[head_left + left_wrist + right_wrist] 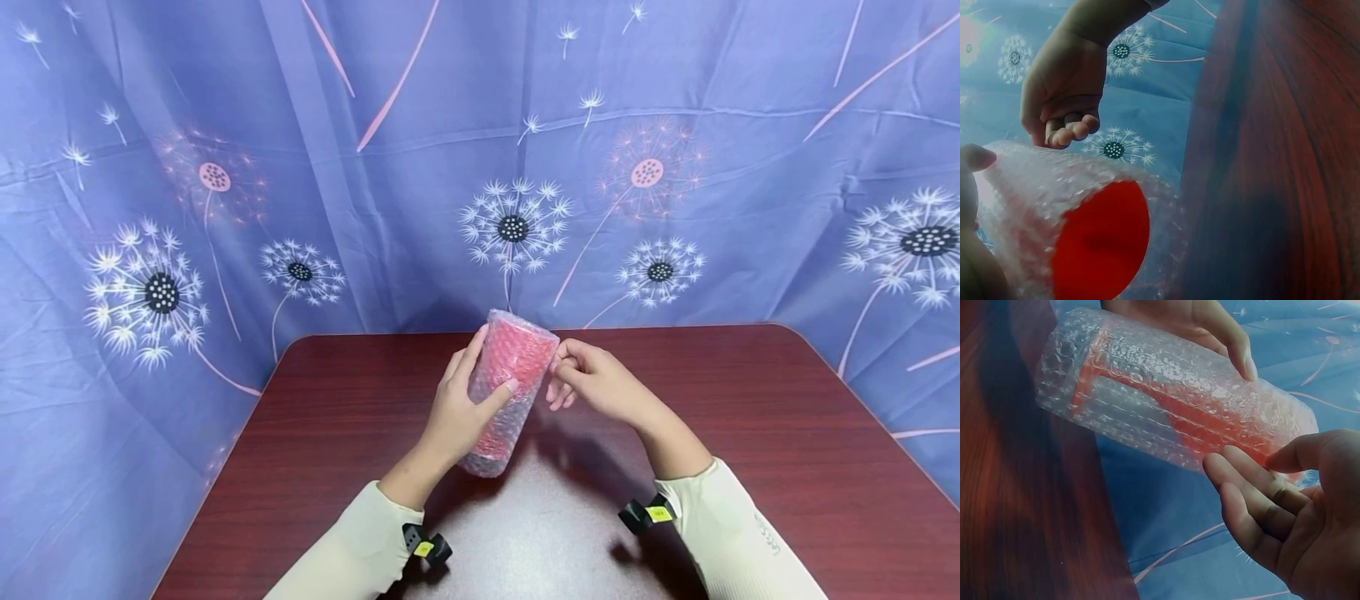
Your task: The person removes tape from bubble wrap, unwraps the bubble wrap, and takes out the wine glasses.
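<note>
A red goblet-shaped object (1210, 428), with a flat round base, a narrow middle and a flaring end, lies inside clear bubble wrap (517, 421). The bundle is tilted above the table. My left hand (456, 417) grips it from the left, thumb across the near side and fingers along its far left edge. At the upper right edge, my right hand (596, 383) pinches the wrap between thumb and index finger, its other fingers loosely curled. The left wrist view shows the red round base (1107, 244) through the wrap's end.
A dark red-brown wooden table (750, 400) lies beneath, glossy near the front. Behind and at both sides hangs a blue curtain (420, 208) with dandelion prints, close to the table's back edge. Black wrist cameras sit at both cream sleeves (348, 546).
</note>
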Motion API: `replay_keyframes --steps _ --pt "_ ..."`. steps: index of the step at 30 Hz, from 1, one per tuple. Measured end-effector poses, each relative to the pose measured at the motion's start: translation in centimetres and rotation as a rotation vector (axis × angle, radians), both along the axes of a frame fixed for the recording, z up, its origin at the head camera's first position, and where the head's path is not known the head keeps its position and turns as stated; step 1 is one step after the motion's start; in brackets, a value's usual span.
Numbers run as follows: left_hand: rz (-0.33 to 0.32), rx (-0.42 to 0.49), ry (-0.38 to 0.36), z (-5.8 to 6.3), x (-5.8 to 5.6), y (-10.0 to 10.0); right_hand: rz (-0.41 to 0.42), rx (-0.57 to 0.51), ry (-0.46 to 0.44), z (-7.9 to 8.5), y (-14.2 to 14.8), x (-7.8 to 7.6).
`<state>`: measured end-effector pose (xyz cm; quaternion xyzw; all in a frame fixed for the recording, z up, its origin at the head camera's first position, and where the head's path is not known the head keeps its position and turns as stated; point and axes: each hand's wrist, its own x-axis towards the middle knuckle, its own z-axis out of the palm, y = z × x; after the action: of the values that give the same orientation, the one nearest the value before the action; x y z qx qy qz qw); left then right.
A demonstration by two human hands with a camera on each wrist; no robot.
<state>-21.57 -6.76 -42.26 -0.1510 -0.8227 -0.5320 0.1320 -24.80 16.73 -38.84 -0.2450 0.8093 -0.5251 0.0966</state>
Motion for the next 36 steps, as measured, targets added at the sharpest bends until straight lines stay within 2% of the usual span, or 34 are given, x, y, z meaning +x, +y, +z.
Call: replay_keyframes --steps 10,17,22,30,36 --pt "0.037 -0.003 -0.073 -0.06 0.06 0.10 -0.078 0.052 0.040 -0.12 -0.38 0.11" --pt "0.042 0.017 -0.066 0.00 0.06 0.31 -0.108 0.071 0.052 -0.40 -0.60 0.09" --pt "0.032 0.027 -0.073 -0.15 0.07 0.41 -0.104 0.069 0.052 -0.48 -0.68 0.09" --pt "-0.026 -0.029 -0.052 -0.07 0.06 0.37 -0.077 0.058 0.046 -0.43 -0.66 0.03" --pt "0.001 0.014 -0.055 -0.13 -0.02 0.41 -0.039 0.059 0.037 -0.46 -0.56 0.02"
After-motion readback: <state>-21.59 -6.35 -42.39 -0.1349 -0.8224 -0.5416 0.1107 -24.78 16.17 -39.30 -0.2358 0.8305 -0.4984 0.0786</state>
